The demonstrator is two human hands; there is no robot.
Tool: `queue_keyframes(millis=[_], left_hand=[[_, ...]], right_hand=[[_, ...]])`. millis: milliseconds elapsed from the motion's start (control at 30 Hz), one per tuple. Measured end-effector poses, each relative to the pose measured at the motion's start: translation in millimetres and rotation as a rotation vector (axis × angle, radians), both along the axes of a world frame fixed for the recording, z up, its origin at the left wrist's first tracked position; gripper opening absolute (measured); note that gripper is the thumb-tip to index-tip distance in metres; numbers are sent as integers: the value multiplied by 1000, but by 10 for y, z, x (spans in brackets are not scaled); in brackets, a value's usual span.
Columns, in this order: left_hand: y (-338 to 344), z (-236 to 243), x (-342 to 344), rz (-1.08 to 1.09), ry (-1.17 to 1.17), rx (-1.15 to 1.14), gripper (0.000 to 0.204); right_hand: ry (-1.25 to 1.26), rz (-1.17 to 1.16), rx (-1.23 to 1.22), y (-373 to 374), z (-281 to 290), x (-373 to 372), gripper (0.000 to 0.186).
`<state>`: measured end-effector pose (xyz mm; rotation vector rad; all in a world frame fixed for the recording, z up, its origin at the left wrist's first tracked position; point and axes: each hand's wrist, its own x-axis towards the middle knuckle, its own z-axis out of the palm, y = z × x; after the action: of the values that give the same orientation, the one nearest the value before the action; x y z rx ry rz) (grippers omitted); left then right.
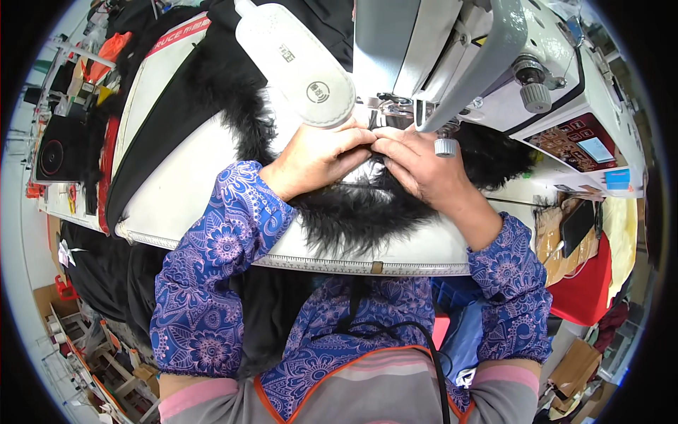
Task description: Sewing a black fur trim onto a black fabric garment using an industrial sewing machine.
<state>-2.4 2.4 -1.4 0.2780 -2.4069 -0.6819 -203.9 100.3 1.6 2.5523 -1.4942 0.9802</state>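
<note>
Black feathery trim (357, 219) was noted looped on the white surface (185, 169) around the left hand (318, 157) and right hand (422, 166), whose fingers (395, 149) were held narrow close under the sewing machine (385, 49), exact grip hidden; work was judged partway, though finished and remaining lengths could not be distinguished.

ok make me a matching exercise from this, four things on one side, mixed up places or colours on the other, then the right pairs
Things
1. feathery trim
2. left hand
3. measuring strip
4. oval panel

Places and colours
A. along the near edge of the table
B. white, beyond the hands, left of the sewing machine's grey column
C. black, lying on the table
D. fingertips close against those of the right hand

Right pairs: 1-C, 2-D, 3-A, 4-B
</note>
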Motion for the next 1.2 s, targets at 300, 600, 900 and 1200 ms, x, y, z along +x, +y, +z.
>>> queue_keyframes(millis=[300,600,900,1200], left_hand=[[-184,-161,49,49,28,114,32],[-139,-135,-76,91,-6,147,27],[-113,-167,-116,199,-77,301,20],[-86,-110,-66,122,-1,305,18]], right_hand=[[-5,12,17,9,-27,0,27],[15,-101,59,12,-92,25,32],[-23,-10,-46,3,-40,-2,24],[5,-15,-23,16,24,23,24]])
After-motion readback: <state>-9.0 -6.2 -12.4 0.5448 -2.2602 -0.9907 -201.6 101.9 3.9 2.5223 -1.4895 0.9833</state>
